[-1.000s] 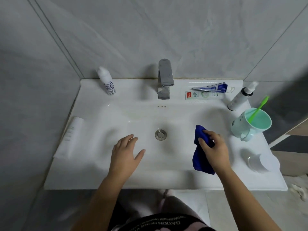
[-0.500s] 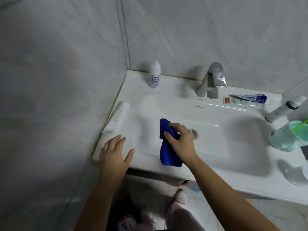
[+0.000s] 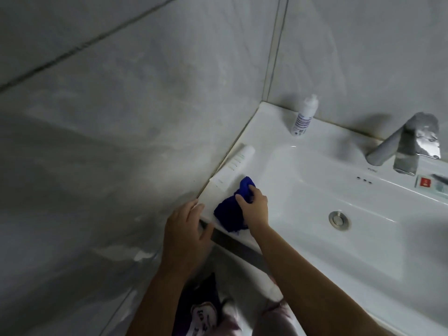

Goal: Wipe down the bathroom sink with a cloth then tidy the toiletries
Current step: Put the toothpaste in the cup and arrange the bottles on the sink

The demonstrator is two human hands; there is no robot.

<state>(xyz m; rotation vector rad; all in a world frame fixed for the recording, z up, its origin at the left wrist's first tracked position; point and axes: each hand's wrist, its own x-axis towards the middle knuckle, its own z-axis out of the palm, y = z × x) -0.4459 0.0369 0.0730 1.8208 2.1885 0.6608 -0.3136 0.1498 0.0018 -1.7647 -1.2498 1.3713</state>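
The white sink (image 3: 315,180) fills the right half of the view, its drain (image 3: 339,220) in the basin. My right hand (image 3: 255,209) grips a crumpled blue cloth (image 3: 230,214) on the sink's front left corner. A white tube (image 3: 234,168) lies along the left rim, just beyond the cloth. My left hand (image 3: 186,234) rests with straight fingers on the front left edge of the sink. A small white bottle (image 3: 304,116) stands upright in the back left corner.
A chrome faucet (image 3: 407,141) rises at the back right. A toothpaste box (image 3: 431,186) lies past it, cut off by the frame edge. Grey tiled walls close in on the left and behind. My feet and the floor show below the sink's front edge.
My right hand has carried the cloth from the right of the drain across the basin to the front left corner. My left hand moved left to the sink's edge. The view swung left.
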